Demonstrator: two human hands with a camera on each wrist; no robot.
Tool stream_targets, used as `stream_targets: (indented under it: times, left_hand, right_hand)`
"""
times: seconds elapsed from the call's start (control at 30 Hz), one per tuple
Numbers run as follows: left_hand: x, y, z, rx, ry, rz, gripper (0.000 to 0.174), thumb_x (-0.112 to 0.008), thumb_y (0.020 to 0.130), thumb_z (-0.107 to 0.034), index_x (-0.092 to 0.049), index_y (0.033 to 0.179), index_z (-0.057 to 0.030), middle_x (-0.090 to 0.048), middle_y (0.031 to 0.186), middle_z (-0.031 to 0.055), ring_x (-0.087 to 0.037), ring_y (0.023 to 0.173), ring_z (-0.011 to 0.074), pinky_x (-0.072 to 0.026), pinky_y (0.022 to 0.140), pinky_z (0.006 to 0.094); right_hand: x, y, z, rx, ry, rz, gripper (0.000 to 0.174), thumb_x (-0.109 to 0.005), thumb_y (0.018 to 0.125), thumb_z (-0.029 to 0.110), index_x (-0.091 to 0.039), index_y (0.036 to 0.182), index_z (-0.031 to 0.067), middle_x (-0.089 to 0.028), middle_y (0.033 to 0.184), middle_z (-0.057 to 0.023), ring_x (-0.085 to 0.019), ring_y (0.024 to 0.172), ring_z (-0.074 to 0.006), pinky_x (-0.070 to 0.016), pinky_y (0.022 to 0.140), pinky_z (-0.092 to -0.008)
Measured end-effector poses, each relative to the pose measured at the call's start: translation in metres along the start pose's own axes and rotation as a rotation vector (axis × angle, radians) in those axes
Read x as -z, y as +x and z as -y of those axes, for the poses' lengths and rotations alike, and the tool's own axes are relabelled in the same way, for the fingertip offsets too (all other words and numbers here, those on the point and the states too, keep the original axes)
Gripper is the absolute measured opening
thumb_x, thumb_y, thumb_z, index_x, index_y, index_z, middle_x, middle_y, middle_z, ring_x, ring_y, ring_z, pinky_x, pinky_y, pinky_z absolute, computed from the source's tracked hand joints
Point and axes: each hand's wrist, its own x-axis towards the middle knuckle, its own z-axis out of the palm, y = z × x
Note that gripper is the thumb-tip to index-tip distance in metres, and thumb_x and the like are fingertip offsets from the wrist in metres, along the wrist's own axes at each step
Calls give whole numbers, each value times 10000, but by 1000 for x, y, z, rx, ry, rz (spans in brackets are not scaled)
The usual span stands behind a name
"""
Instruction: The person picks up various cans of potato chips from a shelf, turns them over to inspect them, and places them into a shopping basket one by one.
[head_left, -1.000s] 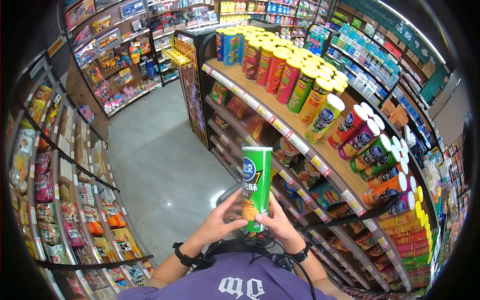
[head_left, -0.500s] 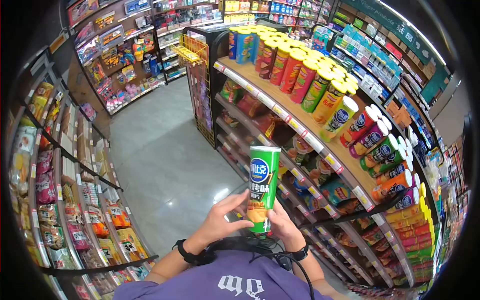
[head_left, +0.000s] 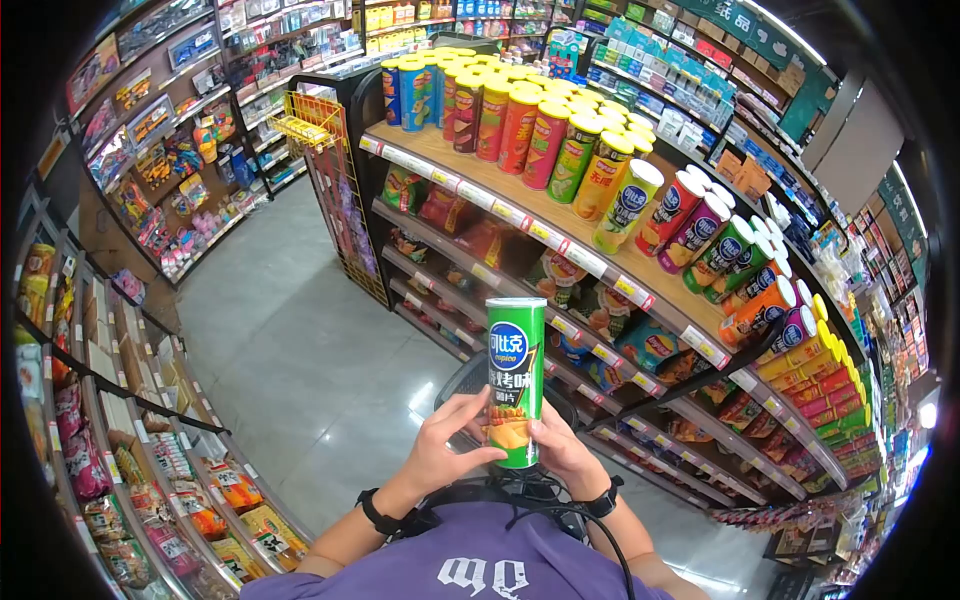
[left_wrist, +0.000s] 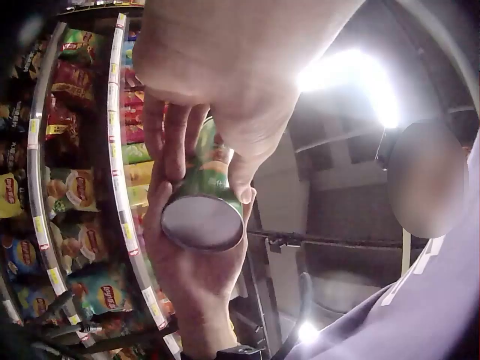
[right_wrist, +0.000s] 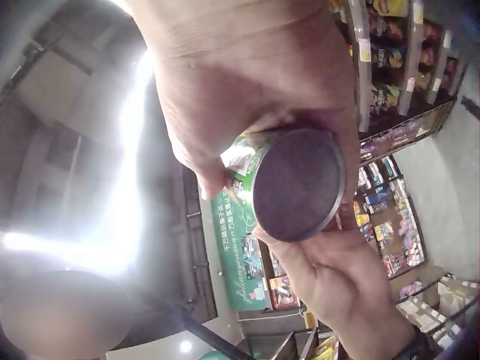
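Observation:
A green potato-chip can (head_left: pixel 514 385) with a round blue logo and a pale top stands nearly upright before my chest in the head view. My left hand (head_left: pixel 447 443) grips its lower left side, thumb near the base. On the lower right side, my right hand (head_left: pixel 563 452) holds it with the thumb along the edge. The left wrist view looks at the round metal base of the can (left_wrist: pixel 202 223), with fingers wrapped round its sides. From the right wrist, the dark base (right_wrist: pixel 298 185) shows between both hands.
To the right, a wooden-topped shelf (head_left: pixel 430 150) carries rows of chip cans (head_left: pixel 547 143), with bagged snacks on the tiers below. Packaged food fills a rack (head_left: pixel 190 480) at the left. Grey floor (head_left: pixel 270 300) runs between them. A dark mesh basket (head_left: pixel 465 385) shows behind the can.
The can has turned so that its blue logo faces me more squarely. My right thumb has shifted from its front to its right edge. Shelves have slid left as the head view turned.

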Motion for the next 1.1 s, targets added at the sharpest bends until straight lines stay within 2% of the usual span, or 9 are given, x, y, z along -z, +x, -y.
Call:
stream_targets:
  times: [0.13, 0.57, 0.67, 0.73, 0.83, 0.87, 0.97, 1.0, 1.1]
  left_hand:
    - [1, 0, -4, 29, -1, -14, 846, -882, 736, -74, -488, 1482, -5, -596, 1268, 140, -690, 827, 146, -568, 919, 322]
    - [-27, 17, -2, 63, 86, -122, 914, -887, 713, -74, -458, 1520, -44, -633, 1277, 132, -690, 790, 139, -525, 910, 318]
    - [-41, 30, 7, 154, -60, -76, 797, -823, 827, -71, -440, 1525, -28, -606, 1310, 136, -683, 888, 144, -555, 839, 294]
    - [-54, 37, 14, 288, -281, -93, 707, -740, 925, -127, -407, 1538, -15, -592, 1359, 132, -665, 1020, 155, -539, 870, 296]
    - [-74, 50, 17, 381, -433, -125, 649, -642, 990, -164, -363, 1550, 9, -567, 1404, 129, -588, 1199, 170, -498, 981, 331]
    - [-83, 56, 19, 347, -396, -133, 643, -633, 1000, -281, -399, 1517, 22, -577, 1392, 122, -558, 1256, 188, -474, 1017, 342]
    - [-102, 66, 23, 349, -429, -118, 634, -642, 1005, -290, -406, 1504, 21, -553, 1430, 121, -536, 1293, 196, -431, 1086, 354]
    - [-110, 68, 21, 352, -423, -126, 634, -642, 1005, -290, -406, 1504, 21, -553, 1430, 121, -536, 1293, 196, -431, 1086, 354]
    - [-136, 72, 16, 379, -596, -213, 585, -580, 1022, -347, -452, 1457, 23, -589, 1386, 145, -582, 1262, 249, -468, 1071, 400]
  right_hand:
    - [1, 6, 0, 13, -3, 14, 828, -683, 961, 382, -247, 1567, 26, -450, 1509, -169, -544, 1315, -284, -423, 1115, -413]
    - [38, 22, 25, -56, -57, 104, 873, -691, 953, 392, -210, 1586, 30, -395, 1539, -137, -386, 1428, -246, -316, 1177, -384]
    - [57, 11, 46, -34, -67, 141, 910, -671, 960, 419, -158, 1607, 37, -320, 1595, -146, -306, 1481, -259, -244, 1210, -405]
    - [73, 5, 54, 7, -61, 205, 971, -650, 964, 451, -78, 1627, 32, -190, 1664, -160, -198, 1536, -281, -181, 1232, -418]
    - [88, -11, 71, 13, -45, 200, 1006, -650, 960, 466, -43, 1626, 19, -120, 1684, -166, -163, 1549, -304, -171, 1235, -431]
    - [92, -17, 79, 5, -14, 210, 992, -657, 966, 424, -40, 1625, 15, -85, 1693, -166, -171, 1548, -323, -226, 1225, -475]
    - [117, -29, 86, 2, -31, 293, 948, -666, 972, 361, -68, 1627, 25, -89, 1692, -163, -198, 1539, -325, -310, 1196, -507]
    - [126, -33, 87, 12, -27, 323, 860, -670, 974, 283, -162, 1617, 22, -95, 1693, -155, -241, 1527, -317, -371, 1170, -498]
    - [144, -43, 105, 18, -146, 378, 772, -665, 975, 251, -266, 1590, 11, -131, 1688, -152, -286, 1512, -306, -385, 1163, -483]
